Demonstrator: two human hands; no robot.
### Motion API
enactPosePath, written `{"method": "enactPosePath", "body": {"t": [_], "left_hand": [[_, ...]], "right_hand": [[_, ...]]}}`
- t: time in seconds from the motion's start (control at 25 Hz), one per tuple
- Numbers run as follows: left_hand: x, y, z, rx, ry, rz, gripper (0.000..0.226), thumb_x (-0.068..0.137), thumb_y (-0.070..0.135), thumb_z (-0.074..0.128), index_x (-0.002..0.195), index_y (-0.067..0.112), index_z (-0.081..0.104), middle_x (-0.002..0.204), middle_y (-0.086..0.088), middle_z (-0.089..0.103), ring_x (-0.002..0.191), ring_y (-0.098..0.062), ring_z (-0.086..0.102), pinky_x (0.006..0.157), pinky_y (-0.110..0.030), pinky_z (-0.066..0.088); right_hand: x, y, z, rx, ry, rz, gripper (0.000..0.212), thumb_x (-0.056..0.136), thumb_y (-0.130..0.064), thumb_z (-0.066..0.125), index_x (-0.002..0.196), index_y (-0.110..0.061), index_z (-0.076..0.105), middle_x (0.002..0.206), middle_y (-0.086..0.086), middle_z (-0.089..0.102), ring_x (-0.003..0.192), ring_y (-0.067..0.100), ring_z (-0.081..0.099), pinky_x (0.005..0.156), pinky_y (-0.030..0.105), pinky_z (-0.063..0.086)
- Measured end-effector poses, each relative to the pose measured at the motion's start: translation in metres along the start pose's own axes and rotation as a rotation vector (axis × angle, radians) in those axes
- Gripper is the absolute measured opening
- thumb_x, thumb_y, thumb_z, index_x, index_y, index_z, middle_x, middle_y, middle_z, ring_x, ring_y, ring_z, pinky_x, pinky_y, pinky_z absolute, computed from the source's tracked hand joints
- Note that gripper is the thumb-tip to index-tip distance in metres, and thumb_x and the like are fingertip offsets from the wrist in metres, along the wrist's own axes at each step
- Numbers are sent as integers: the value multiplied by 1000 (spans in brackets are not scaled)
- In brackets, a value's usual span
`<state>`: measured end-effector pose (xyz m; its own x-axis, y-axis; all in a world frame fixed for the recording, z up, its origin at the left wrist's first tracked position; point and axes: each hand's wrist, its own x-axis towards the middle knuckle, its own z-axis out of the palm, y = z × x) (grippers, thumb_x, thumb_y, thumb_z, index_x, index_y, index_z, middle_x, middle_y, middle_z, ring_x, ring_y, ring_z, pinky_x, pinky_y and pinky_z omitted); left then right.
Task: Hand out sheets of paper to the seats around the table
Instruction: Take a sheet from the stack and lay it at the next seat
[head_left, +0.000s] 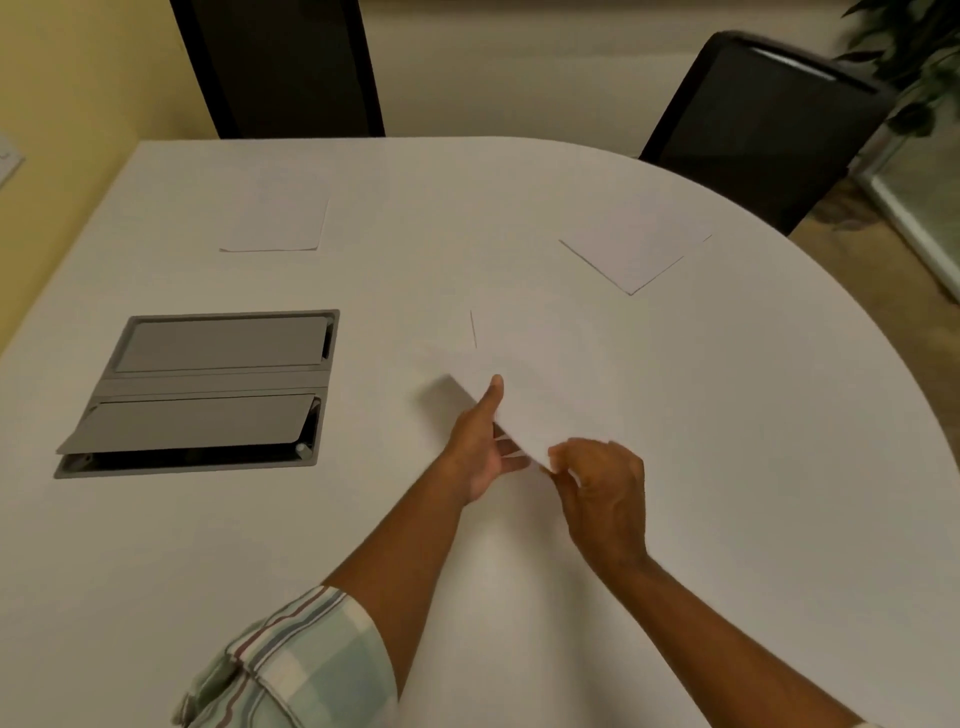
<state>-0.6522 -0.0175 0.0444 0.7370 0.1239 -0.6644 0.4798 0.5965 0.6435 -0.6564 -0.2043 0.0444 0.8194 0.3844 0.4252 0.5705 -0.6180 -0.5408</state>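
Two hands (483, 447) (605, 486) gripping paper stack (540, 374) | floor box (208, 389) left | chairs (763, 130) beyond

Left sleeve (306, 660): rolled up the forearm, pale green-and-white plaid with thin dark red and grey stripes. Both forearms bare; no rings or watch visible.

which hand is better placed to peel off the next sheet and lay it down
Probably the right hand: its fingertips pinch the near corner of the stack, as if separating a sheet. The left hand supports the stack, thumb on top, fingers beneath. Two sheets already lie by the far chairs.
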Motion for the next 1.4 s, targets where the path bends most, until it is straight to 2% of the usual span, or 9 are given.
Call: {"method": "enactPosePath", "body": {"t": [0.12,0.24,0.36,0.52,0.76,0.96,1.04,1.16,1.4], "left_hand": [[-18,-18,15,-89,84,67,32,104,21,63,134,10,66,116,-12,79,109,-35,74,92,-58,61],[-45,-39,26,-56,75,97,43,97,-10,54,135,8,65,117,-12,79,106,-34,75,82,-48,65],[-70,-59,35,-139,29,145,44,100,-4,59,141,12,61,128,-11,75,115,-34,73,95,-52,61],[-102,-89,60,-170,33,189,39,104,3,60,141,15,60,130,-9,74,116,-31,73,101,-51,58],[-135,-140,93,-48,-30,145,38,106,10,60,143,16,57,131,-7,74,117,-29,72,106,-53,55],[-140,-150,106,80,38,146,33,108,6,54,139,13,63,128,-7,75,110,-22,75,101,-39,57],[-140,-154,107,272,154,198,47,107,6,54,152,18,51,144,-8,65,123,-22,68,104,-33,51],[-132,-174,96,877,150,349,80,108,19,54,168,23,2,175,-9,12,161,-30,11,128,-44,16],[-118,-234,93,1940,-485,493,83,109,49,42,165,14,-8,168,-15,-27,156,-37,-26,124,-45,-16]], "right_hand": [[-51,-7,-31,-76,-92,-49,22,80,-10,87,85,-23,70,92,-8,71,92,14,67,97,50,46],[-93,-4,-65,-29,-108,83,29,81,-9,85,103,-24,74,123,-5,70,116,13,63,104,47,43],[-120,-10,-98,228,19,583,33,96,-14,69,126,-28,62,141,-6,54,128,8,51,107,42,44],[-146,-6,-127,830,19,1346,54,97,-58,58,139,-25,52,137,-2,61,123,23,62,108,48,48],[-176,-10,-167,981,158,1319,6,99,-12,67,96,-7,71,101,9,80,95,26,77,83,39,62],[-213,22,-189,766,315,1358,22,94,-9,73,79,0,61,83,15,76,81,30,76,69,35,63],[-233,36,-198,763,355,1390,16,93,-8,74,82,0,66,87,16,77,78,27,75,69,37,64],[-262,60,-204,729,373,1438,17,94,-9,73,84,3,67,89,16,78,82,30,76,73,40,65],[-285,92,-193,659,358,1513,13,95,-11,72,87,-2,70,91,16,77,84,30,76,70,39,65]]}}
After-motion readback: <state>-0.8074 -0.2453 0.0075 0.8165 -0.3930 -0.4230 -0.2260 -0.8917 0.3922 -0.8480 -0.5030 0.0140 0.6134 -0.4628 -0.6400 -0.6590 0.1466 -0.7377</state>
